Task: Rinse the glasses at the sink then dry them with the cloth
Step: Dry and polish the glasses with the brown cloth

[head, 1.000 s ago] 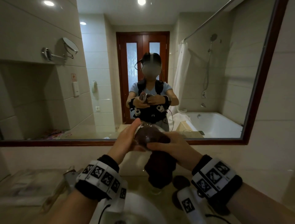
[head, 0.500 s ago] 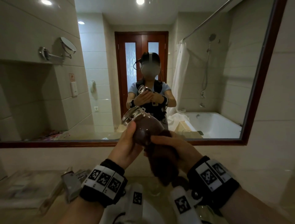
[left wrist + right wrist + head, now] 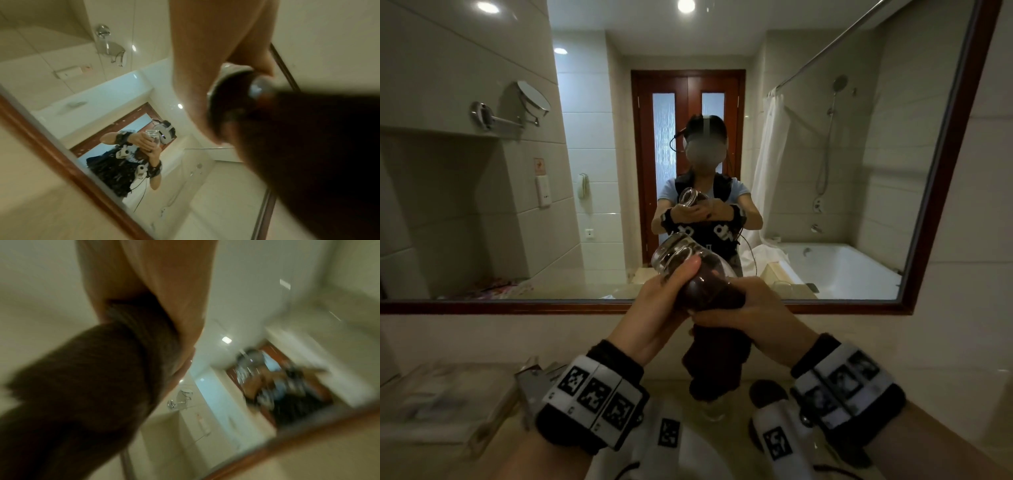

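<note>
Left hand (image 3: 654, 305) gripping glass (image 3: 681, 260), right hand (image 3: 750, 311) holding cloth (image 3: 717, 356)

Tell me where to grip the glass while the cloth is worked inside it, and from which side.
Grip the glass around its closed base end, from the left, as the left hand does now. It lies tilted, base up-left; the dark cloth fills its mouth on the lower right, where the right hand holds it.

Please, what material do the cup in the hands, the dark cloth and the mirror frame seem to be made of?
The cup looks like clear, smooth glass: the cloth shows through its wall and its thick base glints. The cloth seems a soft, matte, dark brown fabric, perhaps terry; it hangs limp. The mirror frame appears to be reddish-brown wood with a slight sheen, though it could be veneer.
</note>
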